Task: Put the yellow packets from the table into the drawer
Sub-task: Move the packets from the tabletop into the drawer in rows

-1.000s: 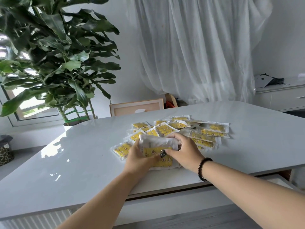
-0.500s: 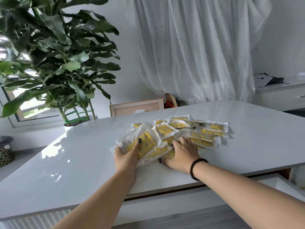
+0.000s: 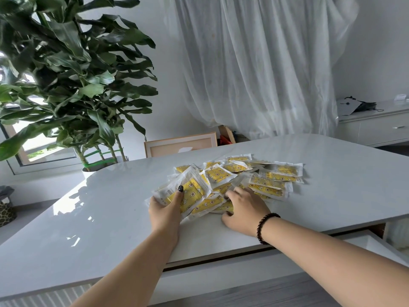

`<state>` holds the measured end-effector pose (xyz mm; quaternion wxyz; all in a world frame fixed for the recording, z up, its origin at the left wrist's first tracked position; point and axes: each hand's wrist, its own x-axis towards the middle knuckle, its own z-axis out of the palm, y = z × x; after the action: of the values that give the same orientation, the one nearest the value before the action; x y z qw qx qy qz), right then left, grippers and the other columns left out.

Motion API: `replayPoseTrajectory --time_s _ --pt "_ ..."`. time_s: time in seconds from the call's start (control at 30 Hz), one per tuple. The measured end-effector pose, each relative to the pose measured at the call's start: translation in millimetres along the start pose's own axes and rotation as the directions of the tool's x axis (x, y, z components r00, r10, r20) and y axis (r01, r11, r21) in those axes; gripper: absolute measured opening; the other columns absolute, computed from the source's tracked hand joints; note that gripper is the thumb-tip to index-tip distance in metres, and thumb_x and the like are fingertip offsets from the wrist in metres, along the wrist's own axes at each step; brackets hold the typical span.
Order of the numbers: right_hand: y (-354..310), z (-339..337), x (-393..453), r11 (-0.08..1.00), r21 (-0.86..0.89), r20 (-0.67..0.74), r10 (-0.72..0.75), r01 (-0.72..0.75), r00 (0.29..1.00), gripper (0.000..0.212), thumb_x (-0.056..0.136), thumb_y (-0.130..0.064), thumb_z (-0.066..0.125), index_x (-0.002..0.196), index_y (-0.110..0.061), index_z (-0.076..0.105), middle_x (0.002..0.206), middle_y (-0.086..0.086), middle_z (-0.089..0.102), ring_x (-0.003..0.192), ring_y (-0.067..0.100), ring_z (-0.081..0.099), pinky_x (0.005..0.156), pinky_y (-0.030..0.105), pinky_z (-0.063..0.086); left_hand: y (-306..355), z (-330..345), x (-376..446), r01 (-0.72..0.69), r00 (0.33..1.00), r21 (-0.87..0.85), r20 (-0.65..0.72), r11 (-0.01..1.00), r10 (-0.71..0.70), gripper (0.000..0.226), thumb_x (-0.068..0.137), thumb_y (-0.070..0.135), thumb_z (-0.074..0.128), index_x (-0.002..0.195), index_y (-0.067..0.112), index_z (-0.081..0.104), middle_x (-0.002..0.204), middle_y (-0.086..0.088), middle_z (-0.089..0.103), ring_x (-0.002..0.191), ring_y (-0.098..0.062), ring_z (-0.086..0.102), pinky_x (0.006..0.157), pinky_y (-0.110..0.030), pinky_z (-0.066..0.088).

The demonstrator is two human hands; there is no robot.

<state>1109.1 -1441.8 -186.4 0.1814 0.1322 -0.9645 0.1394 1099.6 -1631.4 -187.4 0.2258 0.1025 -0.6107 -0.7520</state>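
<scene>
Tabletop packets (under both hands)

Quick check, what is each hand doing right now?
Left hand: grips a bundle of yellow packets, thumb on top.
Right hand: fingers curled into the packet pile; whether it grips any cannot be told.

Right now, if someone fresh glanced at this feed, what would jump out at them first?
The heap of yellow packets in the middle of the white table, with both hands in its near edge: the left hand grips a small stack, thumb on top, and the right hand has its fingers curled in among the packets. After that, the big leafy plant at the far left, and the drawer showing under the table's near right edge.
</scene>
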Motion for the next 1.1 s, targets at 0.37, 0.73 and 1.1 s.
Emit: replayPoseTrajectory --time_s 0.37,0.73,1.1 --pt "3 3 3 0.989 0.147 -0.099 -0.012 0.026 0.995 0.041 0.079 -0.023 0.055 0.12 -0.019 0.054 0.113 -0.005 0.053 0.109 0.015 0.046 0.086 0.024 0.045 6 3 -8 -0.03 0.999 0.02 0.033 0.999 0.029 0.031 0.082 0.018 0.074 0.106 0.01 0.056 0.092 -0.004 0.067 0.076 -0.013 0.065 0.06 -0.023 0.049" --pt "-2 -3 -4 0.795 0.497 -0.535 -0.035 0.348 0.844 0.022 0.071 -0.028 0.062 0.086 -0.012 0.062 0.078 -0.003 0.061 0.072 0.01 0.06 0.065 0.021 0.053 6 3 -8 -0.004 1.0 0.006 0.017 1.0 0.004 0.029 0.083 0.017 0.073 0.105 0.011 0.055 0.09 -0.004 0.066 0.075 -0.014 0.065 0.061 -0.027 0.053" --pt "41 -7 19 0.287 0.937 -0.128 0.813 -0.198 0.568 0.025 0.087 -0.032 0.062 0.092 -0.01 0.053 0.086 0.005 0.054 0.082 0.025 0.053 0.071 0.034 0.047 3 1 -3 0.018 1.0 0.048 0.002 0.999 -0.018 0.029 0.082 0.022 0.075 0.102 0.014 0.055 0.097 -0.007 0.068 0.085 -0.021 0.067 0.076 -0.037 0.056"
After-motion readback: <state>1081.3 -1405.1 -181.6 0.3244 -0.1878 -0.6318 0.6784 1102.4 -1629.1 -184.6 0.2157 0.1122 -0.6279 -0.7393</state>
